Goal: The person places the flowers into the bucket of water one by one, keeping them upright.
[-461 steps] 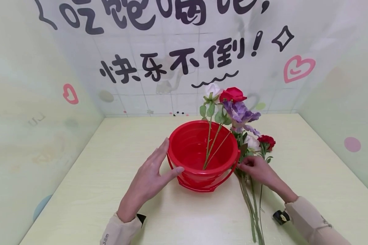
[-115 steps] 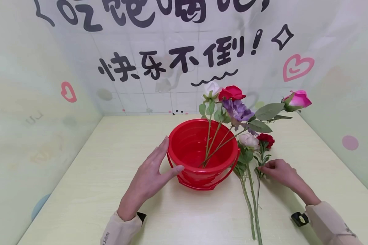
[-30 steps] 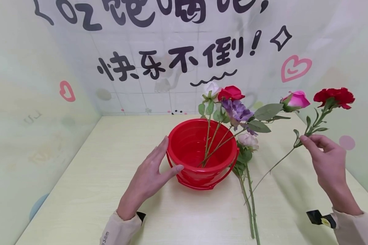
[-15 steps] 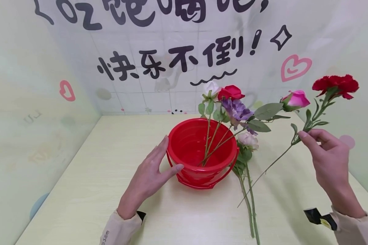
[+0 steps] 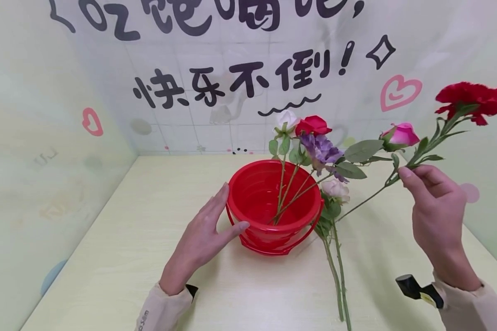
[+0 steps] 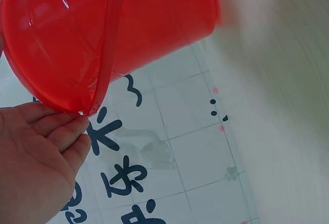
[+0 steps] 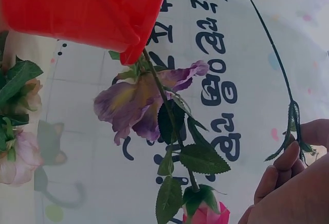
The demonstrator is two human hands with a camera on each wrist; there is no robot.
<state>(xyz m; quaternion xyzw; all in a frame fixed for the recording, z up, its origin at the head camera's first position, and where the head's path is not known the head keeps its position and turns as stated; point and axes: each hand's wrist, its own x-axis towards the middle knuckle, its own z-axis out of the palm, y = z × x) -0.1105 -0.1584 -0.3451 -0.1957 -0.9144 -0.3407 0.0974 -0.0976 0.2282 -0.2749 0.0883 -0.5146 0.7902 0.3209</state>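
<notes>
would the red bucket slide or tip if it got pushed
The red bucket is probably light and apt to slide, as it looks like glossy plastic holding only a few flowers. Shoved high up, it might tip, since it narrows toward its base and the flowers lean right.

A bright red bucket (image 5: 265,241) stands on a pale cream, wood-grained table (image 5: 157,220). Above the table's back edge show a white flower (image 5: 287,119), a scarlet rose (image 5: 313,125), a purple bloom (image 5: 320,149) tinged yellow and, toward the back right corner, a magenta bud (image 5: 402,134) with grey-green leaves (image 5: 362,151); a crimson carnation (image 5: 472,99) on a green stem (image 5: 432,143) shows past the right edge. Blush-pink flowers (image 5: 335,189) lie between bucket and right edge. Behind, a grey-gridded white wall (image 5: 170,55) carries black lettering (image 5: 250,82) and pink hearts (image 5: 397,97).
</notes>
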